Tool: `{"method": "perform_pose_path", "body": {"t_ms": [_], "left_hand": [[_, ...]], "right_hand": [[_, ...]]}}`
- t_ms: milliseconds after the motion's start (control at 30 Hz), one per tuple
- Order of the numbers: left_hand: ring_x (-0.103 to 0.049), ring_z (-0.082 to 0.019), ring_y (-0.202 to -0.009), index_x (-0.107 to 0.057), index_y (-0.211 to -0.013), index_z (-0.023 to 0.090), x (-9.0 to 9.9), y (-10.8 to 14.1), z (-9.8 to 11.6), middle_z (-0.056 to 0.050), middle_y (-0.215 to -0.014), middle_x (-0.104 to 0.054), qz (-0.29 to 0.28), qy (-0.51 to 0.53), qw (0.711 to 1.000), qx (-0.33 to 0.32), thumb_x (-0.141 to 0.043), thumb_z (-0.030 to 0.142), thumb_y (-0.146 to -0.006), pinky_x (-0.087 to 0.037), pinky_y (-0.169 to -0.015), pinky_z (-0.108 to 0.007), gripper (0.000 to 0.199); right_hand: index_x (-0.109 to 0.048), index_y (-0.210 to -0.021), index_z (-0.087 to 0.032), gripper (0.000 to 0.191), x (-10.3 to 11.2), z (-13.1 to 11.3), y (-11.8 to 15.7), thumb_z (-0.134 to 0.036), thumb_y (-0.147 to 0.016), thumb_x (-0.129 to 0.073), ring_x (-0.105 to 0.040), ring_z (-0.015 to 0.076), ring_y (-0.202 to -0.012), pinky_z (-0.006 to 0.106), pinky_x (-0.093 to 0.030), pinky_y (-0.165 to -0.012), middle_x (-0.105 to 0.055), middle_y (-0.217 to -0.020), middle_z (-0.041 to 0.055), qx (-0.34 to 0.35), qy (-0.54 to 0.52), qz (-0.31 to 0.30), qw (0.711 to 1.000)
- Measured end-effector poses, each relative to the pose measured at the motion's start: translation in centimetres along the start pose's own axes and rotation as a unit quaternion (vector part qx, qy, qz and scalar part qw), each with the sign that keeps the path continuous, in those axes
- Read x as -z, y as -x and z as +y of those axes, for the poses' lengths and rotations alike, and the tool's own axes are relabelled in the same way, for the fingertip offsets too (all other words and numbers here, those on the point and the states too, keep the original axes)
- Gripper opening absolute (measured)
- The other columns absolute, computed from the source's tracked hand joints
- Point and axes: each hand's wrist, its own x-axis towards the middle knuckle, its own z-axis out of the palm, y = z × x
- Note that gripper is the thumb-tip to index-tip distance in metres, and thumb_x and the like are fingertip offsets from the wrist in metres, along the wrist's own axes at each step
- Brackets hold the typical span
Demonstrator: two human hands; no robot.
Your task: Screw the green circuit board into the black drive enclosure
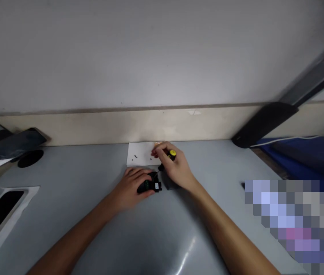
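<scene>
The person's left hand [135, 188] holds a small black device [144, 186] low over or on the tabletop [139, 236], its thumb on the near side and its other fingers curled around the left and far sides. A small pale label [156, 186] shows at the device's right end.

The right hand [177, 166] pinches a screwdriver [172, 154] with a yellow-ended black handle, held tilted between thumb and fingers; its thin shaft slants down to the left, to the device's far right part. Whether the tip touches it cannot be told. A dark, flat-looking object [172, 185] lies just right of the device, partly under the right hand.

On the far side, a white sheet [139, 151] lies against the wall [104, 128], bearing a few tiny dark pieces [135, 156]. A black-screened device [0, 214] rests on white material at the near left, and a dark stand base [261, 122] is at the far right.
</scene>
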Motion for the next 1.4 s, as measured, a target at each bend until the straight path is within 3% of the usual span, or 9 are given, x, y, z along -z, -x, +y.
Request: {"method": "perform_pose_path", "body": {"t_ms": [167,333,467,667,767,867,1000,1200,1400], "left_hand": [[-0.056,-0.025,-0.131,-0.066,-0.115,0.028,0.2,0.0,0.2,-0.002,-0.141,-0.064,-0.01,0.003,1.0,0.005,-0.074,0.037,-0.093,-0.038,-0.112,-0.044,0.025],[-0.055,-0.025,-0.132,-0.067,-0.113,0.028,0.3,-0.1,0.2,0.0,-0.141,-0.064,-0.013,0.005,1.0,0.003,-0.073,0.036,-0.094,-0.038,-0.112,-0.044,0.022],[-0.056,-0.025,-0.131,-0.065,-0.114,0.029,0.2,0.0,0.2,0.0,-0.137,-0.066,-0.01,0.001,1.0,0.004,-0.075,0.035,-0.092,-0.039,-0.111,-0.044,0.025],[-0.055,-0.025,-0.132,-0.065,-0.115,0.029,0.2,0.0,0.1,0.0,-0.138,-0.066,-0.007,0.0,1.0,0.007,-0.074,0.035,-0.093,-0.038,-0.113,-0.045,0.025],[-0.055,-0.025,-0.132,-0.065,-0.114,0.028,0.2,0.0,0.2,0.0,-0.139,-0.065,-0.012,0.004,1.0,0.01,-0.074,0.034,-0.093,-0.037,-0.113,-0.045,0.024],[-0.055,-0.025,-0.132,-0.064,-0.112,0.027,0.3,0.0,0.2,-0.001,-0.14,-0.064,-0.016,0.006,1.0,0.016,-0.075,0.034,-0.092,-0.038,-0.113,-0.045,0.024],[-0.055,-0.025,-0.132,-0.065,-0.112,0.028,0.3,0.0,0.3,-0.001,-0.139,-0.065,-0.02,0.006,1.0,0.012,-0.075,0.034,-0.092,-0.038,-0.112,-0.045,0.023],[-0.055,-0.025,-0.132,-0.066,-0.116,0.029,0.4,-0.1,0.4,-0.002,-0.141,-0.063,-0.021,-0.002,1.0,0.007,-0.074,0.034,-0.093,-0.038,-0.113,-0.044,0.025],[-0.056,-0.025,-0.13,-0.068,-0.116,0.029,0.5,-0.1,0.3,-0.002,-0.14,-0.064,-0.019,-0.005,1.0,0.002,-0.072,0.037,-0.094,-0.04,-0.111,-0.044,0.023]], "right_hand": [[-0.055,-0.08,-0.024,0.036,-0.6,1.5,0.1,-0.056,-0.096,-0.061,-0.037,0.0103,-0.046,0.027,-0.03,-0.049,-0.042,-0.055,-0.0071,-0.085,-0.247,0.007,0.965],[-0.07,-0.099,-0.023,0.048,-0.6,0.3,0.2,-0.061,-0.102,-0.04,-0.038,0.013,-0.054,0.03,-0.034,-0.056,-0.042,-0.063,-0.0027,-0.121,-0.351,-0.053,0.927],[-0.073,-0.097,-0.021,0.034,-0.5,-0.1,0.6,-0.05,-0.099,-0.055,-0.05,0.0156,-0.068,0.032,-0.042,-0.066,-0.055,-0.074,0.0018,-0.132,-0.347,-0.087,0.924],[-0.055,-0.082,-0.023,0.028,-1.0,0.4,0.8,-0.044,-0.094,-0.07,-0.066,0.0147,-0.083,0.032,-0.047,-0.076,-0.069,-0.108,0.0033,-0.093,-0.352,-0.025,0.931],[-0.044,-0.081,-0.025,0.037,-1.2,0.6,0.5,-0.045,-0.091,-0.074,-0.056,0.0114,-0.06,0.028,-0.041,-0.06,-0.067,-0.08,-0.0025,-0.088,-0.321,0.0,0.943],[-0.047,-0.083,-0.026,0.038,-1.2,0.7,0.3,-0.056,-0.091,-0.069,-0.034,0.0104,-0.048,0.027,-0.03,-0.051,-0.042,-0.056,-0.0086,-0.093,-0.324,0.007,0.942],[-0.066,-0.103,-0.024,0.04,-1.0,0.4,0.2,-0.061,-0.099,-0.051,-0.047,0.0138,-0.062,0.03,-0.04,-0.061,-0.051,-0.071,-0.0013,-0.133,-0.377,-0.026,0.916],[-0.057,-0.086,-0.024,0.025,-0.6,0.6,0.3,-0.035,-0.085,-0.08,-0.062,0.0147,-0.083,0.03,-0.047,-0.076,-0.063,-0.099,0.0007,-0.119,-0.384,0.013,0.915],[-0.051,-0.09,-0.027,0.032,-0.8,0.7,0.3,-0.056,-0.093,-0.066,-0.033,0.0104,-0.051,0.027,-0.03,-0.052,-0.04,-0.063,-0.0075,-0.124,-0.298,-0.01,0.947]]}}
